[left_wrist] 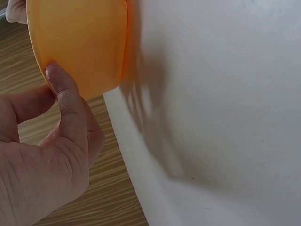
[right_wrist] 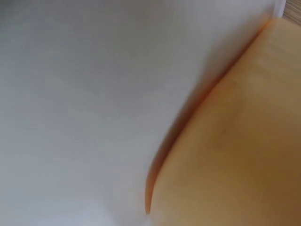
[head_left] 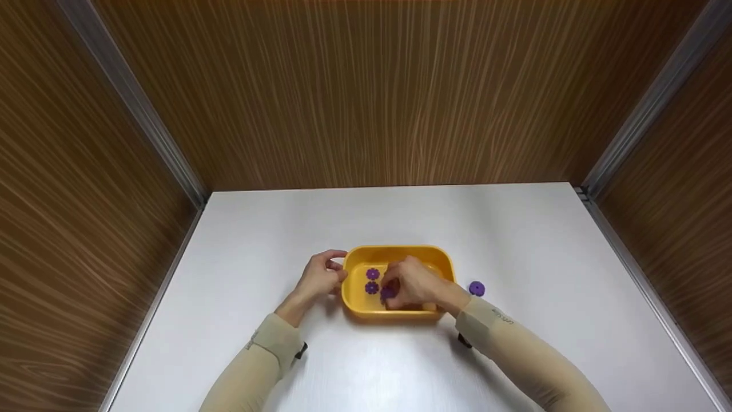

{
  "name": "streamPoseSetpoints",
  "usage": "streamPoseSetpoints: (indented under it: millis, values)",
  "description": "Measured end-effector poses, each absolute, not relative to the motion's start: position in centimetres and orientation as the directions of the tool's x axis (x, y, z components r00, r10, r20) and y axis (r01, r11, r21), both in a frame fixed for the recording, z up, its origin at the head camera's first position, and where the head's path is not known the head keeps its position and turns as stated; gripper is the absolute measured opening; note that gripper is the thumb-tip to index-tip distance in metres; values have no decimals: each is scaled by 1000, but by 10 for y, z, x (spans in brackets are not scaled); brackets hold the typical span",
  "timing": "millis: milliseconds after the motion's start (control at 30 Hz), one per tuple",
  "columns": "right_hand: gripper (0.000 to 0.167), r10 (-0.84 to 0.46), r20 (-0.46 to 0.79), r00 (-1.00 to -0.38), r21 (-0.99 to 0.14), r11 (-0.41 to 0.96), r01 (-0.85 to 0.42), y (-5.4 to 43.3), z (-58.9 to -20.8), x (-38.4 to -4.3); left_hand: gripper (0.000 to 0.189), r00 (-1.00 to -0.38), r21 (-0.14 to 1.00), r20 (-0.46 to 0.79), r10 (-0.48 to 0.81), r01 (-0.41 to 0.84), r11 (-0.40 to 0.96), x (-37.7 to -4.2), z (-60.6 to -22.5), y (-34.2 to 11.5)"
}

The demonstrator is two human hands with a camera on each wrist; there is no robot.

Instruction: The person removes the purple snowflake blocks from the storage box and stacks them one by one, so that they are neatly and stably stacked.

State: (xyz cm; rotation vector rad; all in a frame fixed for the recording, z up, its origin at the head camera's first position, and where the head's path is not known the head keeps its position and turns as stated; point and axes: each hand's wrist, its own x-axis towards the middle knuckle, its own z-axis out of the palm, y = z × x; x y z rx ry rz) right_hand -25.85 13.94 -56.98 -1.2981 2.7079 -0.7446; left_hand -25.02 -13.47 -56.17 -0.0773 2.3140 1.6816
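Right hand (head_left: 416, 283): one, reached into the tray from the right, knuckles up, thumb and forefinger pinching a purple piece (head_left: 388, 293) low over the tray floor. I read the steep, downward grip as a way past the walls to something small; the other fingertips are hidden from me.

Left hand (head_left: 320, 276): one, thumb and finger pinching the tray's left edge, as my left wrist view confirms, thumb against the outer wall. Presumably this steadies a light vessel while the other side works; gripping at the end leaves the inside unobstructed.

Yellow tray (head_left: 400, 249): one, rounded corners, on the white table (head_left: 257, 229), long side toward the person, between both hands and so within easy reach of each.

Flower-shaped pieces: two, purple, an upper one (head_left: 373, 274) and a lower one (head_left: 372, 287), close together on the tray floor, left of the pinching fingers. More may lie beneath the palm; I cannot tell.

Purple disc (head_left: 476, 288): one, outside, just beside the tray's right end, near the right sleeve (head_left: 514, 337), held by neither hand.
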Motion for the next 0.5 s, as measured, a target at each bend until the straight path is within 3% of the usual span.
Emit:
streamPoseSetpoints:
  millis: [500]
  values:
    - [35,-702,220,-677,-469,533,-705,167,-561,-257,54,-964,925,-237,119,-187,331,-248,-560,-135]
